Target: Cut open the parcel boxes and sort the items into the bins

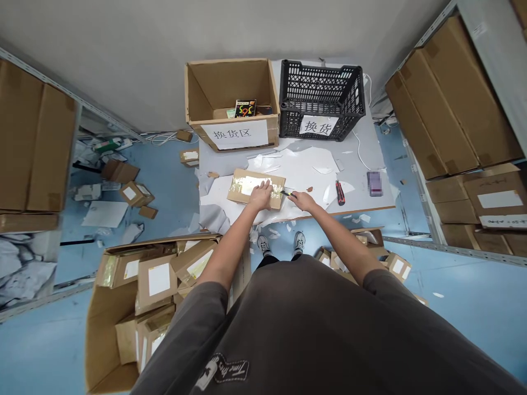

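I have the taped cardboard box [247,189] on the near part of the table [382,203], left of centre, its right end towards the utility knife [289,194]. My left hand [261,196] lies palm down on its top, fingers spread and grasping nothing; the fingers of my right hand [302,201] are closed round the knife's handle, its front pointing left at the box's right end. To cut well here, I judge the left palm should press firmly enough to stop the box sliding over the loose paper, with its fingertips drawn farther left, out of the blade's line. I would use a shallow angle and little depth, so only the clear tape [276,193] parts and the contents stay unmarked, and I would draw the edge away from the left hand. What I cannot make out is the blade itself: how much is out, and whether it touches the tape. The left hand covers part of the white label [248,185], the box's underside is hidden, and a purple item [374,184] at the table's right is pixelated beyond naming.
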`<action>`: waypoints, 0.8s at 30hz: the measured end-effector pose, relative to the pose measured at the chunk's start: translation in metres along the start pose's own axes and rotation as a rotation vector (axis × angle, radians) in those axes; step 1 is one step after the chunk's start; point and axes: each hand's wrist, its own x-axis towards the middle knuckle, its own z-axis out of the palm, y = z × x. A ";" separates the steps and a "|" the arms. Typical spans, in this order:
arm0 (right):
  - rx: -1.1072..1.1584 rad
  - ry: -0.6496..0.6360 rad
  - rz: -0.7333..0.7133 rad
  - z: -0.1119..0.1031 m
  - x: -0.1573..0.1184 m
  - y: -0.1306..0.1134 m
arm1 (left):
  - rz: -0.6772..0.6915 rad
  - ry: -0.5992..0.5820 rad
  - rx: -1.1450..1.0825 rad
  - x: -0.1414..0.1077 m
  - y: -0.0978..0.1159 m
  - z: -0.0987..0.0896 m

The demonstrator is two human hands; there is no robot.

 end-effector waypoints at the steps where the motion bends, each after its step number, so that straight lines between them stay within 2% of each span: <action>1: -0.018 -0.008 -0.005 0.000 0.002 -0.002 | -0.001 0.001 -0.002 0.000 -0.001 0.001; 6: 0.108 -0.119 0.029 -0.005 0.011 -0.005 | 0.012 -0.003 -0.028 0.003 -0.003 0.004; 12: 0.649 -0.220 0.117 0.010 0.008 0.000 | 0.048 -0.013 -0.020 0.007 -0.002 0.004; 15: 0.824 -0.254 0.164 0.020 0.005 -0.001 | 0.061 -0.030 -0.021 0.009 -0.001 0.004; 24: 0.975 -0.276 0.248 0.028 0.007 -0.001 | 0.048 -0.029 0.002 0.011 -0.004 0.008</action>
